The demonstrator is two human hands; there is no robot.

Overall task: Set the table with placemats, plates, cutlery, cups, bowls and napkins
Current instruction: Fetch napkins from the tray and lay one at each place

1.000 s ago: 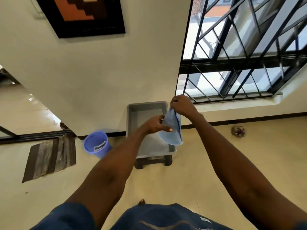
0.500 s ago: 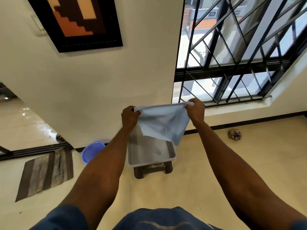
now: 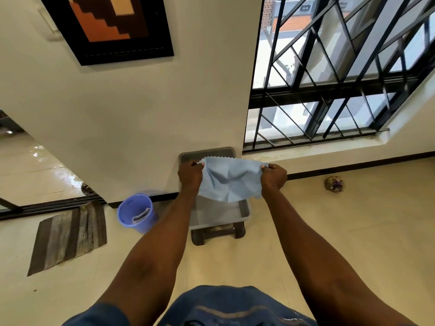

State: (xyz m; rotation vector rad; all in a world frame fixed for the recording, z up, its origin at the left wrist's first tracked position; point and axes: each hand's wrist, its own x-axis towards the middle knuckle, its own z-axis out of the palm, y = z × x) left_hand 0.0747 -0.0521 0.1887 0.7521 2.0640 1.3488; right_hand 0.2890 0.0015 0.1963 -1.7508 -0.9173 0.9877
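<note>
We're inside a home here — cream tiled floor (image 3: 341,231) with a dark skirting line, plain pale wall (image 3: 141,102), and a framed picture (image 3: 110,27) in browns and orange hanging on it. A big window with black metal bars (image 3: 329,74) looks out on neighbouring roofs, a striped doormat (image 3: 68,236) lies by a sliding-door track, and a blue plastic bin (image 3: 136,212) stands beside a grey tub (image 3: 244,208) on a low stool — everyday household stuff.

Cream wall (image 3: 131,109) w/ dark-framed orange-brown picture (image 3: 110,24); barred window (image 3: 329,74) at right lets in bright daylight. Glossy beige tile floor (image 3: 353,231) w/ black skirting, striped brown mat (image 3: 68,236) at left, blue plastic bin (image 3: 136,212) nr the wall.
</note>
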